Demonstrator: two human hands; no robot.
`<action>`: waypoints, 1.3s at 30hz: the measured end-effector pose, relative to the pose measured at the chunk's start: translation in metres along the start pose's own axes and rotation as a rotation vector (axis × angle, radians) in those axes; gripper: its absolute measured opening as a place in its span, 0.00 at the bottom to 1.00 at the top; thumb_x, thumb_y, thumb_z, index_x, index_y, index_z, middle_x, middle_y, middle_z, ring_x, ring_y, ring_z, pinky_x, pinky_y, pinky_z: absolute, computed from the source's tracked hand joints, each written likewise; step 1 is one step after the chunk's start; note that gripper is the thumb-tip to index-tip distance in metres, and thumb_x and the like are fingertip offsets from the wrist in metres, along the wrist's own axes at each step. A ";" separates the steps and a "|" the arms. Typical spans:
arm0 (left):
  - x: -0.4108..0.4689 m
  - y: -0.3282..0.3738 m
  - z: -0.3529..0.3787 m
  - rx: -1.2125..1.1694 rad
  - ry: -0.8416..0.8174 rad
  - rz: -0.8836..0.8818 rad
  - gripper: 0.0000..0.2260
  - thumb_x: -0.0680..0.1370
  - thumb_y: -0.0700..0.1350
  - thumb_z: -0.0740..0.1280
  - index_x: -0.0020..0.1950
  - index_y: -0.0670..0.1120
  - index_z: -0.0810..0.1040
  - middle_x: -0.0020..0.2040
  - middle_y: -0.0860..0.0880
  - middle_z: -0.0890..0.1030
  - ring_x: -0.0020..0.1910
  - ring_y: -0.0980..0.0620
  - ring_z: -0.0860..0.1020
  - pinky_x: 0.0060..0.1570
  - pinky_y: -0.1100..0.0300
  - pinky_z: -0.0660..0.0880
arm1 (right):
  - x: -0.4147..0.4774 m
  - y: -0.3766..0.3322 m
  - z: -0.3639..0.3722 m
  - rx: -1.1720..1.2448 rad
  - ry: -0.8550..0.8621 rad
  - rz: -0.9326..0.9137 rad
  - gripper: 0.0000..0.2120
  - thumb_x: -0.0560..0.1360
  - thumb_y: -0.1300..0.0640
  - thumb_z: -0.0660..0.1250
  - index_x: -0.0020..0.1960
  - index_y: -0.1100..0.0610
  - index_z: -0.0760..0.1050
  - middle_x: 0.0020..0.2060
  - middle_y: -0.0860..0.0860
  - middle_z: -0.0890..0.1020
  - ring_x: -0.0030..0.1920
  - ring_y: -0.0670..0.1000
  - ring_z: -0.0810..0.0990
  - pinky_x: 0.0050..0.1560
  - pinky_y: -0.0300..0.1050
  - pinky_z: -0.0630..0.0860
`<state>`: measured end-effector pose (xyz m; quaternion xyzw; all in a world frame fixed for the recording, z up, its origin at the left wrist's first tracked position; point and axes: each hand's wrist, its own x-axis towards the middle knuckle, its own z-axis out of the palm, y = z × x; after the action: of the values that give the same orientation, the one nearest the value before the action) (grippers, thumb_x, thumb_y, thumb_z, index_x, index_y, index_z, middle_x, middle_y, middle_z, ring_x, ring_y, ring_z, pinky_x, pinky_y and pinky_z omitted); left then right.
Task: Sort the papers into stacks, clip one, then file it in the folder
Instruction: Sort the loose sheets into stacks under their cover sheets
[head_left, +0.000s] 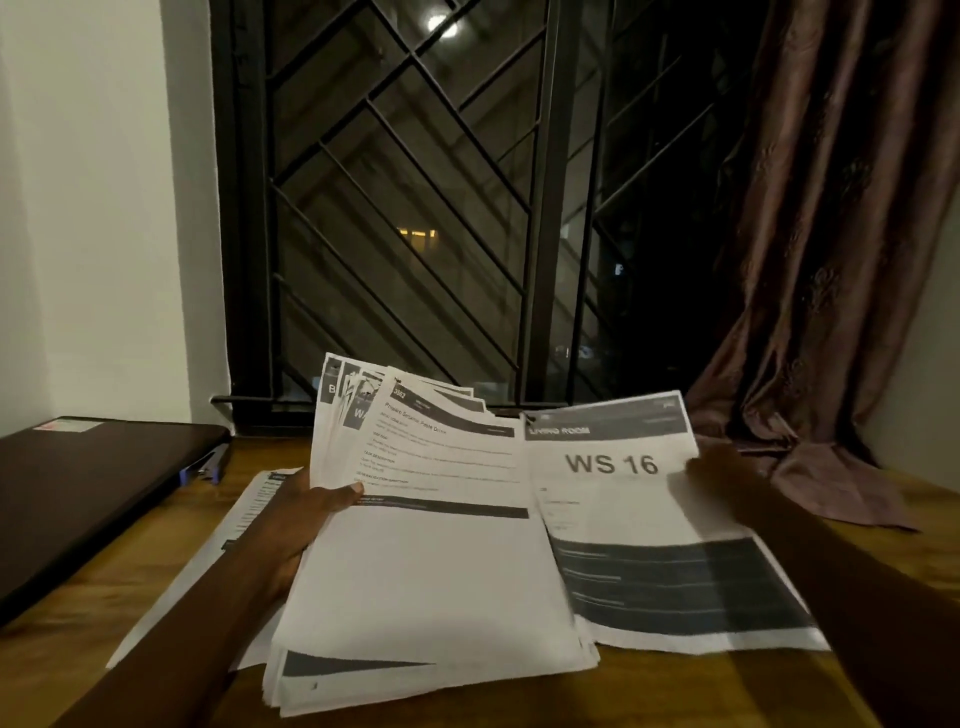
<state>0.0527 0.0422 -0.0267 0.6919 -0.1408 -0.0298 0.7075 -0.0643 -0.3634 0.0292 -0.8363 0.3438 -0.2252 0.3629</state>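
Hands are over the wooden tabletop (675, 691) below a barred night window (415, 208) and brown curtain (831, 260): left hand (306, 519) grips the fanned paper stack (426, 571) near the front edge, thumb on top, right hand (727, 478) holds the WS 16 sheet (613, 499) by its right edge, beside the stack.

The left grip (306, 525) and right grip (727, 483) are bare, on bare forearms (208, 613).

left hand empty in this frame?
No, the left hand grips a fanned bundle of papers, its thumb pressed across the top sheet.
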 end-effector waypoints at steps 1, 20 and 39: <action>0.001 -0.001 0.001 0.015 0.014 0.011 0.10 0.78 0.37 0.68 0.58 0.46 0.77 0.51 0.45 0.83 0.44 0.48 0.82 0.41 0.57 0.78 | 0.005 0.007 -0.012 -0.055 0.014 0.023 0.16 0.78 0.63 0.60 0.63 0.68 0.71 0.61 0.66 0.75 0.59 0.63 0.75 0.59 0.52 0.72; -0.002 -0.002 0.006 -0.076 -0.015 0.026 0.09 0.78 0.34 0.66 0.51 0.49 0.77 0.46 0.49 0.82 0.32 0.58 0.84 0.27 0.67 0.77 | -0.010 0.048 0.031 -0.604 0.015 -0.067 0.36 0.73 0.28 0.50 0.74 0.50 0.60 0.73 0.55 0.64 0.73 0.58 0.62 0.71 0.65 0.53; -0.007 0.006 -0.006 -0.236 -0.086 -0.019 0.21 0.68 0.48 0.77 0.58 0.44 0.80 0.51 0.42 0.86 0.44 0.43 0.86 0.37 0.52 0.83 | -0.058 -0.061 0.098 0.437 -0.094 -0.189 0.03 0.76 0.58 0.67 0.46 0.57 0.73 0.44 0.54 0.79 0.40 0.50 0.76 0.35 0.41 0.70</action>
<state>0.0466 0.0504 -0.0223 0.6031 -0.1602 -0.0826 0.7771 -0.0158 -0.2457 0.0061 -0.7759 0.1899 -0.2881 0.5282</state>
